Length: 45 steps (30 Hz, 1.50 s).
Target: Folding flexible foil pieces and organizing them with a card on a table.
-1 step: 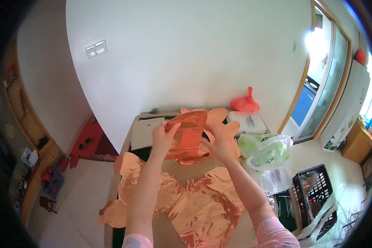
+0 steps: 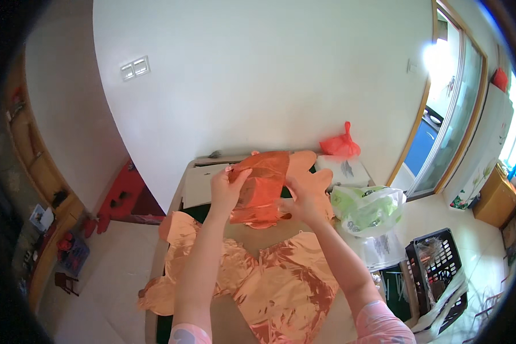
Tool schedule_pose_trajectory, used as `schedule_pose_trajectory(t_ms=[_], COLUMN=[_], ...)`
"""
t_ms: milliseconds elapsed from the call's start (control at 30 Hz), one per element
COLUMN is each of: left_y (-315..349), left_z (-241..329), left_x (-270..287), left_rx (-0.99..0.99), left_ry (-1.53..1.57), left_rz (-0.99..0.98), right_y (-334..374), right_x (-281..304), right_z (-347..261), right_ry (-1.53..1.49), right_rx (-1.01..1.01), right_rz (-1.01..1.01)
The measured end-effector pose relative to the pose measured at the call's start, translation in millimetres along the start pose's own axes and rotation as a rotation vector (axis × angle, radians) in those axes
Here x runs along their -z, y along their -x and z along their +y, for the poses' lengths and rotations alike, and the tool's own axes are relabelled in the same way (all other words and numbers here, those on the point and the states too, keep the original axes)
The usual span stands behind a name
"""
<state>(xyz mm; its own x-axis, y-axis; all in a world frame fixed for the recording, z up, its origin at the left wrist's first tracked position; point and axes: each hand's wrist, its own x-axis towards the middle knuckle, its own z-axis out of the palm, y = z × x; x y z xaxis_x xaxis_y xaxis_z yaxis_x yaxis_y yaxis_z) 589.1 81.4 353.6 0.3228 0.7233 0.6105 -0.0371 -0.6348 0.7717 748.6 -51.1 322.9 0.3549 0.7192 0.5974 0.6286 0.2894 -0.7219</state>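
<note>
While my left hand (image 2: 225, 192) pinches the orange sheet (image 2: 262, 186), my right hand (image 2: 304, 202) is by its edge; I can't tell from here if it grips.

Your glossy orange foil sheet (image 2: 262, 186)
Thin and creased, it is held up, slightly tilted, at your twelve o'clock.

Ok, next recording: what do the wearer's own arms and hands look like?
The left hand and right hand are ungloved, forearms bare, with no watch or bracelet visible. Pink sleeves with paler, greyish patches show at the lower edge. Whether the fingers carry any rings is too small to tell.
</note>
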Motion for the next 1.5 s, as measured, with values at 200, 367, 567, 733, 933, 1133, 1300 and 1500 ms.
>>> schedule_pose_trajectory(t_ms=[200,367,567,733,933,1133,1300,1500], left_y=[2.2,15.9,34.6,55.5,71.5,82.0,104.4,206.5], left_z=[61.1,102.4,134.5,160.1,173.1,167.5,188.9,156.7], left_x=[17.7,33.9,55.3,65.4,77.9,92.1,94.5,88.9], left_rx=[-0.065,-0.097,0.126,0.177,0.174,0.208,0.194,-0.031], left_ry=[0.055,0.105,0.165,0.463,0.386,0.482,0.375,0.297], left_rz=[-0.003,-0.014,-0.098,-0.147,-0.186,-0.165,-0.254,-0.445], right_y=[21.0,43.6,67.5,94.1,123.8,139.6,145.4,142.1], right_x=[2.5,21.1,61.1,92.8,112.1,110.2,97.1,81.4], right_z=[20.6,7.8,-23.3,-57.8,-65.0,-70.1,-43.4,-0.4], right_ry=[-0.053,0.086,0.172,0.303,0.267,0.254,0.514,0.612], right_rx=[-0.006,-0.070,-0.144,-0.081,0.004,-0.142,-0.082,-0.135], right_rz=[-0.473,-0.514,-0.481,-0.596,-0.648,-0.645,-0.420,-0.207])
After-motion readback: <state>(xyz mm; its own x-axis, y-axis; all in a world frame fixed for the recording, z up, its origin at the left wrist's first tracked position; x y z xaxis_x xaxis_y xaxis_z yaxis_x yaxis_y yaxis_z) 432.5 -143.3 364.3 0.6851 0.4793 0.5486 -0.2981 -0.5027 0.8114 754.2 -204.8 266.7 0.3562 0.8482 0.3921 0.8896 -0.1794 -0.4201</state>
